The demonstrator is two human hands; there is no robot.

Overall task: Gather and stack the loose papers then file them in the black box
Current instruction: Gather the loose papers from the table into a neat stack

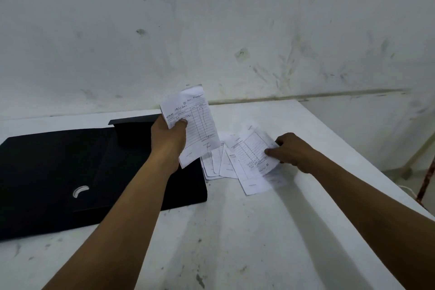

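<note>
My left hand [170, 137] holds a small stack of white receipt papers [196, 125] upright above the right edge of the black box [70, 172]. The box lies open and flat on the white table, with a metal ring on its inner face. To its right, several loose papers [226, 162] lie fanned out on the table. My right hand [290, 152] pinches the top sheet [255, 152] of that pile by its right edge, lifting it slightly off the others.
The white table [235, 231] ends at a right edge near my right forearm, with floor and a rust-coloured pole [426, 181] beyond. A scuffed white wall [211, 30] stands directly behind the table.
</note>
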